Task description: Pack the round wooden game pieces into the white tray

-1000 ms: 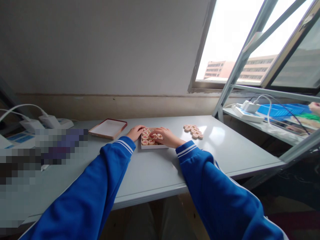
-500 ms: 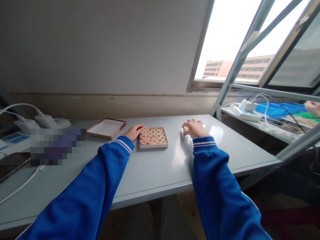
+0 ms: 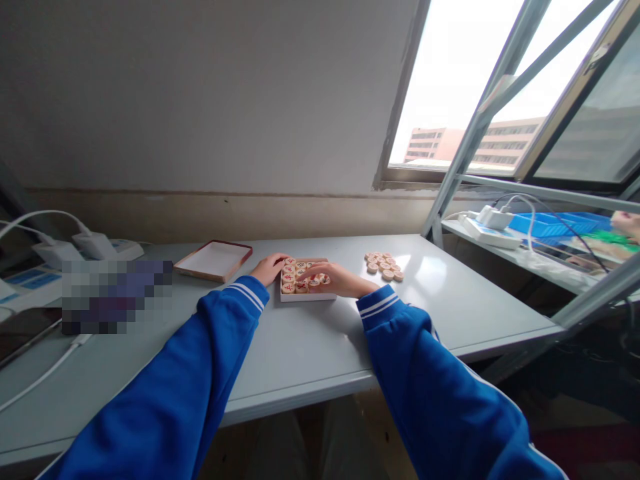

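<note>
An open box (image 3: 309, 298) of round wooden pieces with red and dark characters stands on the grey table. At its left side is my left hand (image 3: 270, 268), its fingers closed on the box's edge. My right hand (image 3: 333, 278) reaches over the box from the right, fingers bent down at the pieces and hiding several; whether it grips one is hard to tell. A group of loose round pieces (image 3: 384, 265) lies further right. The empty lid (image 3: 214, 260) rests at the left with its inside up.
Chargers (image 3: 95, 245), a phone (image 3: 25, 330) and white cables lie at the table's left. Metal frame bars (image 3: 443, 213) rise at the right, beside a shelf with a power strip (image 3: 493, 233) and a blue basket (image 3: 545, 225). A wall stands behind the table.
My right hand has moved left from the loose pieces to over the box, uncovering the group. My left hand has stayed at the box's left side.
</note>
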Motion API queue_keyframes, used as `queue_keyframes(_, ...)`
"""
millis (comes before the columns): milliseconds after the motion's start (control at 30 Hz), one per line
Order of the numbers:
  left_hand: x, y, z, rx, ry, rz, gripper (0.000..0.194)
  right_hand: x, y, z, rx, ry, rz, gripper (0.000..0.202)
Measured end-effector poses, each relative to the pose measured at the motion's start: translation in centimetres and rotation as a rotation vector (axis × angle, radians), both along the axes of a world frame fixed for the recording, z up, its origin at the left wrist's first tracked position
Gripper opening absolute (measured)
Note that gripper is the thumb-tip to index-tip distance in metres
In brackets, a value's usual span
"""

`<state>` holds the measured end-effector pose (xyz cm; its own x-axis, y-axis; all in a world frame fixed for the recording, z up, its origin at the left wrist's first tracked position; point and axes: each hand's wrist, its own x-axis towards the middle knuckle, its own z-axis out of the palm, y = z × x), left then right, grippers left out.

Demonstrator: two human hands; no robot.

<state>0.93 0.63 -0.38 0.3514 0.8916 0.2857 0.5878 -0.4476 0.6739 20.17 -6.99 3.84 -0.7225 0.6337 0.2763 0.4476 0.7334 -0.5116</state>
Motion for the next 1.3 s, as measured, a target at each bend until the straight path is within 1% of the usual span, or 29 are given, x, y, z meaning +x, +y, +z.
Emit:
queue_keyframes(67, 0.1, 0.0, 0.0, 0.001, -0.004, 0.005, 0.03, -0.1, 0.3, -0.4, -0.006, 0.019, 0.02, 0.028)
queue_keyframes(133, 0.1, 0.0, 0.0, 0.008, -0.004, 0.014, 0.029, -0.4, 0.5, -0.7, -0.045, 0.033, 0.023, 0.027)
queue_keyframes(200, 0.0, -0.1, 0.1, 0.012, 0.003, 0.013, 0.029, -0.6, 0.4, -0.7, -0.052, 0.063, -0.017, 0.025)
queue_keyframes(300, 0.0, -0.2, 0.3, 0.004, 0.016, 0.009, 0.029, -0.2, -0.1, 0.0, 0.042, 0.089, -0.11, 0.023)
queue_keyframes(400, 0.0, -0.4, 0.5, -0.01, 0.029, 0.017, 0.03, 1.7, -0.7, 0.9, 0.18, 0.011, -0.278, 0.02)
queue_keyframes(500, 0.1, -0.6, 0.7, -0.026, 0.038, 0.012, 0.032, 4.9, -1.3, 1.1, 0.269, -0.19, -0.524, 0.013)
queue_keyframes(533, 0.2, -0.7, 0.7, -0.029, 0.037, 0.012, 0.032, 6.1, -1.5, 1.0, 0.278, -0.255, -0.617, 0.011)
queue_keyframes(600, 0.2, -0.8, 0.8, -0.033, 0.036, 0.012, 0.031, 8.2, -1.7, 0.7, 0.237, -0.369, -0.77, 0.011)
queue_keyframes(633, 0.2, -0.8, 0.8, -0.033, 0.036, 0.014, 0.031, 9.1, -1.9, 0.5, 0.208, -0.409, -0.834, 0.012)
queue_keyframes(700, 0.1, -0.8, 0.8, -0.032, 0.036, 0.02, 0.03, 10.5, -2.1, 0.2, 0.159, -0.441, -0.921, 0.015)
queue_keyframes(767, 0.1, -0.7, 0.7, -0.026, 0.033, 0.019, 0.029, 11.2, -2.1, 0.1, 0.157, -0.402, -0.946, 0.02)
queue_keyframes(833, 0.1, -0.7, 0.6, -0.02, 0.028, 0.016, 0.029, 11.2, -1.8, 0.1, 0.178, -0.339, -0.906, 0.027)
queue_keyframes(933, 0.1, -0.7, 0.6, -0.013, 0.023, 0.011, 0.028, 10.2, -0.3, -0.3, 0.205, -0.308, -0.837, 0.034)
queue_keyframes(1033, 0.1, -0.7, 0.6, -0.008, 0.02, 0.013, 0.027, 8.8, 1.7, -1.0, 0.222, -0.375, -0.837, 0.044)
queue_keyframes(1133, 0.1, -0.7, 0.7, -0.013, 0.027, 0.023, 0.027, 8.1, 3.3, -1.9, 0.218, -0.484, -0.848, 0.047)
queue_keyframes(1200, 0.2, -0.7, 0.7, -0.015, 0.035, 0.028, 0.028, 8.4, 3.9, -2.4, 0.181, -0.558, -0.865, 0.044)
queue_keyframes(1300, 0.3, -0.7, 0.6, -0.013, 0.04, 0.03, 0.029, 9.7, 4.3, -3.3, 0.136, -0.631, -0.873, 0.041)
